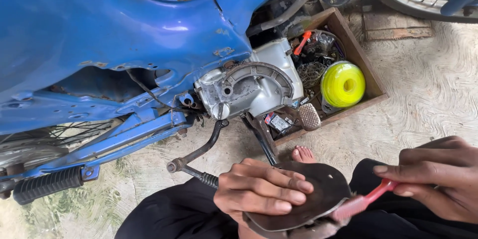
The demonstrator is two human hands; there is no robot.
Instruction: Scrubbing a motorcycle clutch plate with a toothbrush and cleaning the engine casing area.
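At the bottom of the view, above the person's dark-trousered lap, the left hand [259, 189] is closed over a dark, grimy, rounded metal cover plate [313, 196], fingers spread flat across its upper face and the thumb hidden beneath. The right hand [440, 179] is curled shut around the red plastic handle of a small brush [366, 201], whose pale bristled head touches the plate's lower right edge.

The plate looks stiff and fairly thin, probably light enough for 1 hand, though its dirty, perhaps oily surface could make it slippery. The present grip, pinching it across the face close to 1 edge, seems sound, since it leaves the far rim free. The brush looks light and slightly springy, best gripped mid-handle as it is now.

Beyond the hands stands a blue-bodied motorcycle [124, 35] on a pale patterned concrete floor [428, 89], its silver engine casing [249, 89] exposed with a curved opening. A black kick lever [199, 152] hangs below it, and a black ribbed rubber footpeg [47, 185] juts out at lower left. Beside the engine sits a brown wooden box [359, 55] holding a yellow spool [342, 84] and mixed small parts. A bare toe [302, 154] shows just beneath the box.
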